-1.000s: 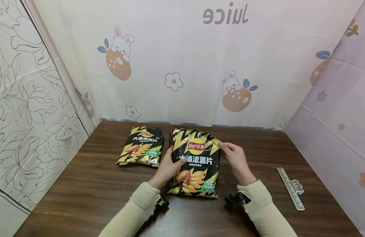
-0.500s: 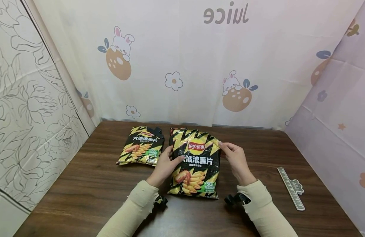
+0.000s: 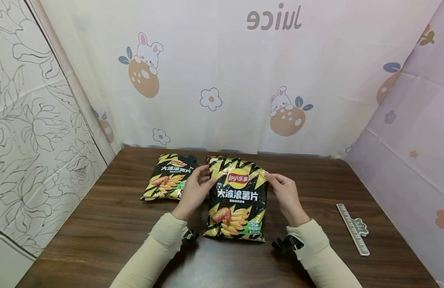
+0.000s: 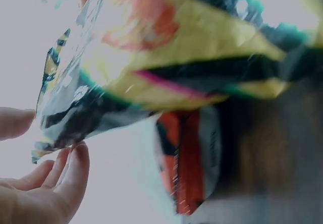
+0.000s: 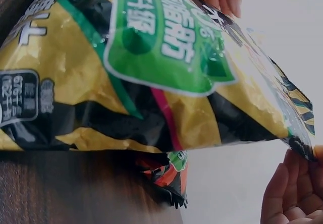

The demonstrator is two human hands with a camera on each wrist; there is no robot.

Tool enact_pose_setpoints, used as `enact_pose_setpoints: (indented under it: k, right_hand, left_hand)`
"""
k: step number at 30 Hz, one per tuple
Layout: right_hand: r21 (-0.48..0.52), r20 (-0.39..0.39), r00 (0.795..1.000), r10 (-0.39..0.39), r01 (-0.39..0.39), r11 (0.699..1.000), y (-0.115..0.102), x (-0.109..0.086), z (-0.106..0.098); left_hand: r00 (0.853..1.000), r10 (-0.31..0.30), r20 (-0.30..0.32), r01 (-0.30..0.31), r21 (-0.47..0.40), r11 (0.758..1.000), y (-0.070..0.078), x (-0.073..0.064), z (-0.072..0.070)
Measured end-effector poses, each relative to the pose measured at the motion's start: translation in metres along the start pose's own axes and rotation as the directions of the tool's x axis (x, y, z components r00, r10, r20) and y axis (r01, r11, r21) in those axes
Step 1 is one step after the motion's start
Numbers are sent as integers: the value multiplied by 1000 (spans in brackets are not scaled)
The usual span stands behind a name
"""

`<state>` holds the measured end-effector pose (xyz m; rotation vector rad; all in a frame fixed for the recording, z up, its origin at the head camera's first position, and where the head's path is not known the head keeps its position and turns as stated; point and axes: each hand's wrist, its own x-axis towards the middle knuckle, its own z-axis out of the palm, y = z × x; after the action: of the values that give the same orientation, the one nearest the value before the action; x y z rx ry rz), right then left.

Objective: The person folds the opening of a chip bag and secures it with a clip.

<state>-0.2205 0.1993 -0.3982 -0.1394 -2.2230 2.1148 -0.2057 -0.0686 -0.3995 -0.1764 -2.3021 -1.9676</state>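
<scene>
A black and yellow bag of Lay's chips [image 3: 238, 208] stands propped at the table's middle, front forward. At its upper right corner my right hand [image 3: 285, 196] pinches the edge between thumb and fingers; the right wrist view shows the bag's corner [image 5: 300, 146] at those fingertips. My left hand [image 3: 195, 190] is at the upper left edge, thumb in front and fingers behind. In the left wrist view its thumb [image 4: 15, 123] and fingers [image 4: 70, 178] are spread apart around the bag's corner. A red and black packet [image 4: 189, 158] shows behind the bag.
A smaller matching chip bag [image 3: 168, 182] lies at the left, a dark clip-shaped piece [image 3: 189, 161] at its top right. A pale ribbed clip [image 3: 353, 230] lies on the wooden table [image 3: 99, 240] at the right. A printed curtain [image 3: 236, 60] hangs behind.
My left hand has slid up the bag's left edge from mid-height to near the top corner, its thumb drawn back off the printed front. The right hand and the bag stay in place.
</scene>
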Motion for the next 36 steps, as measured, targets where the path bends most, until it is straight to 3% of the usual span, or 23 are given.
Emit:
enact_pose_setpoints:
  k: [5,10,16,21,28,32,36]
  right_hand:
    - [11,-26,999,-20,21,1000,0,-1,3]
    - [24,-42,999,-21,22,999,1,-2,6]
    - [48,-35,999,-18,20,999,1,-2,6]
    - [40,-40,999,-13,14,999,1,-2,5]
    - [61,-18,999,-35,36,997,0,-3,5]
    - [72,-17,999,-39,40,997,0,-4,5]
    - [80,-18,999,-38,39,996,-1,-5,6]
  left_hand:
    - [997,63,-46,-62,29,998,14,5,-7]
    - [982,173,-79,-158,168,973,29,9,-11]
    - [947,318,-37,-286,349,892,43,14,-8]
    - [916,397,52,-382,408,829,56,18,-1]
    - [892,415,180,-449,456,768,69,26,14]
    - [893,379,244,-451,491,745,77,31,23]
    - [903,312,297,-427,529,733,84,39,31]
